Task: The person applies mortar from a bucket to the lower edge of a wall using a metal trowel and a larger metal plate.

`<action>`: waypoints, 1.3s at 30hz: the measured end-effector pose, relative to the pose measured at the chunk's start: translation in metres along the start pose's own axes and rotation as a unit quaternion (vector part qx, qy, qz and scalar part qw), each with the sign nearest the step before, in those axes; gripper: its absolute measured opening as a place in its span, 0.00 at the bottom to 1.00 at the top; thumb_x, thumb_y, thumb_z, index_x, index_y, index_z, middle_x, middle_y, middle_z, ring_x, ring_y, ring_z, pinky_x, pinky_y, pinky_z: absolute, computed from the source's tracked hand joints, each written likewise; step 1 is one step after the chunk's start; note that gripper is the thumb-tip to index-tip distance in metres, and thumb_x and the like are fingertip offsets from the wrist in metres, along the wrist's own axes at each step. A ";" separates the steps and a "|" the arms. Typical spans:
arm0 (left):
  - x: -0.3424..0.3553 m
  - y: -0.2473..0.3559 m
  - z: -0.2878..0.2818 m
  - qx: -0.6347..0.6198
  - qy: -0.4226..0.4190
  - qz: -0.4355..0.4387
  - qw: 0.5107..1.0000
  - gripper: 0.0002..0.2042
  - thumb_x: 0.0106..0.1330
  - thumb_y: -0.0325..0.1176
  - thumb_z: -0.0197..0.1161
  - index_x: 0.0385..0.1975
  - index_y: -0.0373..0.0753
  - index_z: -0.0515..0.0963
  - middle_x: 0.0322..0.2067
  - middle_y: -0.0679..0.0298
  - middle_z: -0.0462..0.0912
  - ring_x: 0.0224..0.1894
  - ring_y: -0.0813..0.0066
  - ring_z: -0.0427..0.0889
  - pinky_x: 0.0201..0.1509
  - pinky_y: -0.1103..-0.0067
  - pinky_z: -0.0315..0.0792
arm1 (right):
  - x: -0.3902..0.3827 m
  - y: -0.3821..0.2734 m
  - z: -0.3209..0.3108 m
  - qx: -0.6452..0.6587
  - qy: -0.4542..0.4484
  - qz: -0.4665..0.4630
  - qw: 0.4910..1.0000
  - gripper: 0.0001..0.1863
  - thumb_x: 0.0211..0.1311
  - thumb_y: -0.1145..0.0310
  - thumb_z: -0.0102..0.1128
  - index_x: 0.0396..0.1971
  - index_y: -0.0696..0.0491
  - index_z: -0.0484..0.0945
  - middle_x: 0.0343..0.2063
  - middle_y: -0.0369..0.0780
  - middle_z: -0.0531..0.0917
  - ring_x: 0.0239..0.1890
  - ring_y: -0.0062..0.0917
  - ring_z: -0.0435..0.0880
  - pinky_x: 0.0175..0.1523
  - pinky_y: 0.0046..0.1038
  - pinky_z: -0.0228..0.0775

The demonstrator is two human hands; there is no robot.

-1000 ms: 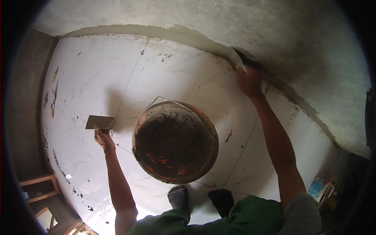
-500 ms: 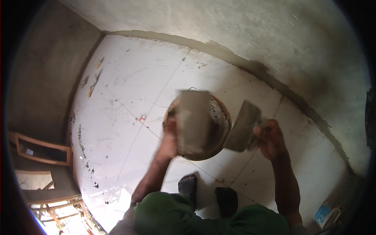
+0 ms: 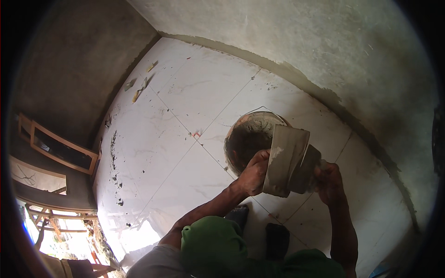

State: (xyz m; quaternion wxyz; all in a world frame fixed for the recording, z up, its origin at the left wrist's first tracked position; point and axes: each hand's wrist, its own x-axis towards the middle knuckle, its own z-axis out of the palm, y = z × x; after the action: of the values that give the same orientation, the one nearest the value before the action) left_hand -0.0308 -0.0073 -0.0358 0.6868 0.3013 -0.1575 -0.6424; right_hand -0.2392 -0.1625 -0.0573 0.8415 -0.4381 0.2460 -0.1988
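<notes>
My left hand (image 3: 254, 177) is closed at the edge of a flat rectangular board (image 3: 288, 155), like a plasterer's float, its face coated with grey mortar. In my right hand (image 3: 329, 181) is a rectangular trowel (image 3: 307, 170), also smeared grey, its blade against or just beside the board's right edge. The grip of each tool is mostly hidden. Just behind the board stands a round bucket (image 3: 226, 147) with a wire handle, its inner wall crusted with mortar; the board covers part of its right side.
White floor tiles (image 3: 185, 176) carry scattered mortar crumbs. Yellow-handled tools (image 3: 140, 91) lie by the left wall. A plastered wall (image 3: 324, 41) runs along the far and right side. Wood-framed panes (image 3: 62, 148) stand at left. My feet (image 3: 277, 238) are below the tools.
The board has moved from over the bucket to its right side, up against the trowel. My left arm reaches further right. The view has shifted, with the bucket lower right in it.
</notes>
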 end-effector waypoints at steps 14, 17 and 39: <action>0.025 0.051 -0.009 0.053 0.139 0.215 0.965 0.14 0.81 0.26 0.47 0.60 0.32 0.73 0.50 0.55 0.84 0.49 0.69 0.87 0.53 0.71 0.85 | -0.028 -0.029 0.054 -0.644 0.045 -0.494 0.583 0.16 0.66 0.72 0.63 0.52 0.59 0.85 0.28 0.39 0.77 0.27 0.28 0.78 0.29 0.31 0.70; 0.030 0.045 -0.003 0.075 0.116 0.238 0.961 0.13 0.83 0.27 0.46 0.59 0.33 0.74 0.51 0.56 0.84 0.49 0.69 0.87 0.55 0.71 0.84 | -0.028 -0.015 0.062 -0.655 0.012 -0.528 0.540 0.20 0.57 0.74 0.66 0.51 0.60 0.85 0.30 0.39 0.77 0.26 0.27 0.78 0.29 0.30 0.71; 0.004 0.007 -0.022 0.288 0.055 0.083 0.953 0.18 0.78 0.30 0.57 0.63 0.29 0.74 0.58 0.53 0.82 0.58 0.69 0.83 0.65 0.71 0.76 | 0.048 0.007 -0.153 -0.770 0.208 -0.378 0.471 0.21 0.47 0.77 0.69 0.46 0.56 0.87 0.34 0.37 0.77 0.32 0.28 0.79 0.31 0.31 0.76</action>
State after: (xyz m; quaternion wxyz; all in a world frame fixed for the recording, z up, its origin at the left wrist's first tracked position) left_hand -0.0113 -0.0061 -0.0487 0.6297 0.5064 -0.3224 -0.4931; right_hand -0.2904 -0.2831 -0.1504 -0.0672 -0.9056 0.2780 -0.3132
